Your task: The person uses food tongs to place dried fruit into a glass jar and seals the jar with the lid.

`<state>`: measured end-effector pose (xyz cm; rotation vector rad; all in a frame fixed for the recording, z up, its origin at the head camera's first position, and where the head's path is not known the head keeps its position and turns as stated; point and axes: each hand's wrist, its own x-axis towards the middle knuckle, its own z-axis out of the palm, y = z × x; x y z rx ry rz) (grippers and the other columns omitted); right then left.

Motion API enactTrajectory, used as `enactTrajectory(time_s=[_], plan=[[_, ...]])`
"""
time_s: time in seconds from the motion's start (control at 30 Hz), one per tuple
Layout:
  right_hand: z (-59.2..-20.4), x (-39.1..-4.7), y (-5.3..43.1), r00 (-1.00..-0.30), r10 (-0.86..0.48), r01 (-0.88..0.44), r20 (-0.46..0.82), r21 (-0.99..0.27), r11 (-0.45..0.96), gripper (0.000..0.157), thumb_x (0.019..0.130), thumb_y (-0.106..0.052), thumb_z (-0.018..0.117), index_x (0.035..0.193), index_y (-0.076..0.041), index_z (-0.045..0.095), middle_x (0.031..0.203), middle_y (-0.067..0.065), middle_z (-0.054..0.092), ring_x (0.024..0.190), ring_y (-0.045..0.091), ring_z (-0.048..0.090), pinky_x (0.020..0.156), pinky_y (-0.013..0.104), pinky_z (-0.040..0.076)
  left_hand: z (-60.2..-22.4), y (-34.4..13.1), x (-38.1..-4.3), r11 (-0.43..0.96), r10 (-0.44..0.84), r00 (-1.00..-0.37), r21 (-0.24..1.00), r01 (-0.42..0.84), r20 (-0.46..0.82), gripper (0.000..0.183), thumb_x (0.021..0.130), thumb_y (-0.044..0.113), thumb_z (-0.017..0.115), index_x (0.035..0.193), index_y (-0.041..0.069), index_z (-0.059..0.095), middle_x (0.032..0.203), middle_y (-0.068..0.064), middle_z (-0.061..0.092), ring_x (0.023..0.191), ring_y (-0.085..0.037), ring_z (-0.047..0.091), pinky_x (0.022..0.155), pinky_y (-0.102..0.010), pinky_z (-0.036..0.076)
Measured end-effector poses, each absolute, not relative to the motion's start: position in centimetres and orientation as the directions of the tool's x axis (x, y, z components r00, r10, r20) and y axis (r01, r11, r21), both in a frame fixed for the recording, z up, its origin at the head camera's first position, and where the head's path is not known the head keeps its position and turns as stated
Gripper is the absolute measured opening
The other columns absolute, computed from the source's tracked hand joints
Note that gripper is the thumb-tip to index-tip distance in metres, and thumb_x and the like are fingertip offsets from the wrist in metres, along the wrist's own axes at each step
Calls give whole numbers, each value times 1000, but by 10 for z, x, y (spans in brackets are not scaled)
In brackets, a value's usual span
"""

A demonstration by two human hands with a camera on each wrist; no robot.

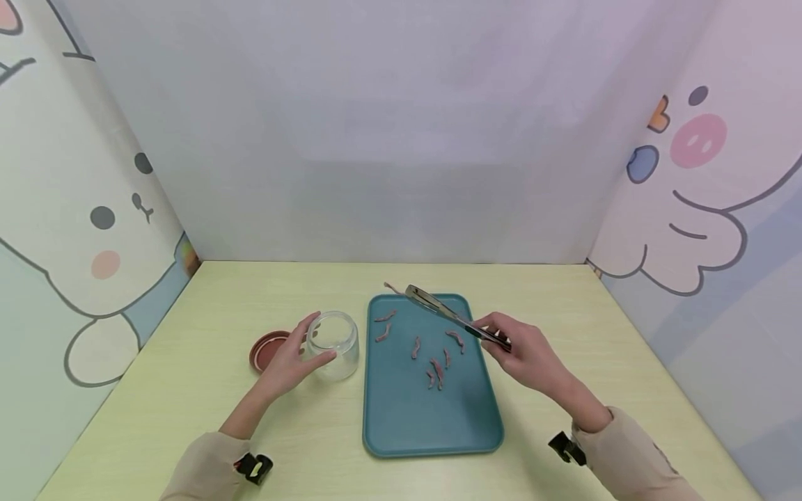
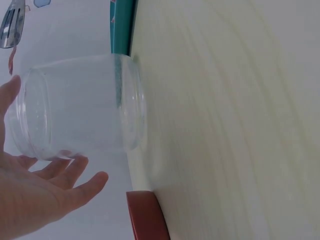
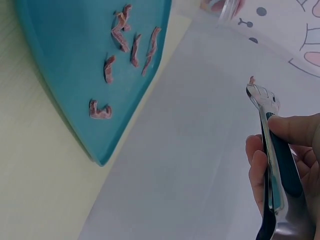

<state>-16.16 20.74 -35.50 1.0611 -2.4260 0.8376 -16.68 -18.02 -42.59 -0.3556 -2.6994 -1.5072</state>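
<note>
My left hand [image 1: 289, 365] holds a clear jar [image 1: 342, 356] that stands left of the tray, thumb on one side and fingers on the other. In the left wrist view the jar [image 2: 82, 105] looks transparent, with nothing seen inside. My right hand [image 1: 528, 351] grips metal tongs [image 1: 438, 306] with dark handles above the tray's far end. A thin reddish meat strip [image 1: 392, 287] is pinched in the tongs' tips; its end also shows beyond the tongs [image 3: 265, 100] in the right wrist view. Several similar strips [image 1: 437, 374] lie scattered over the blue-green tray [image 1: 432, 428].
A reddish-brown round lid [image 1: 263, 353] lies on the table left of the jar, partly behind my left hand. The pale wooden table [image 1: 301, 445] meets a white back panel [image 1: 401, 174] and side panels with cartoon animals.
</note>
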Motion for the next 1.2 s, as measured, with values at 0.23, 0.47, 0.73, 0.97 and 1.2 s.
enactTrajectory(time_s=[0.23, 0.47, 0.73, 0.97, 1.2], plan=[[-350, -156, 198, -629, -569, -775, 529, -369, 513, 34, 74, 7, 65, 103, -9, 58, 71, -10, 51, 49, 1, 34, 41, 16, 30, -426, -180, -167, 507, 181, -975, 837, 205, 130, 80, 76, 37, 67, 138, 12, 24, 136, -16, 31, 121, -32, 31, 92, -52, 32], [-350, -153, 185, -593, -604, -805, 533, -381, 454, 31, 77, 4, 63, 104, -10, 58, 80, -6, 56, 48, 1, 32, 41, 14, 29, -426, -180, -167, 514, 179, -975, 833, 205, 130, 80, 76, 37, 67, 138, 11, 23, 136, -16, 31, 121, -32, 31, 92, -51, 32], [-359, -150, 167, -595, -631, -801, 497, -426, 420, 34, 76, 6, 62, 103, -13, 56, 85, -6, 58, 53, 2, 40, 44, 15, 36, -427, -180, -167, 508, 180, -976, 838, 197, 121, 81, 76, 38, 67, 138, 11, 23, 136, -16, 30, 122, -32, 30, 92, -51, 32], [-370, -150, 152, -578, -656, -809, 486, -447, 382, 30, 77, 2, 64, 102, -13, 56, 83, -4, 57, 56, 2, 43, 45, 15, 36, -427, -180, -167, 500, 183, -975, 842, 201, 124, 80, 77, 37, 67, 139, 11, 23, 136, -16, 31, 122, -32, 30, 92, -52, 31], [-381, -150, 140, -589, -664, -796, 461, -470, 380, 30, 78, 1, 64, 103, -13, 55, 77, -5, 59, 55, -3, 46, 48, 14, 39, -420, -178, -163, 497, 188, -974, 842, 208, 129, 79, 78, 34, 66, 139, 10, 22, 135, -17, 32, 121, -33, 32, 92, -52, 32]])
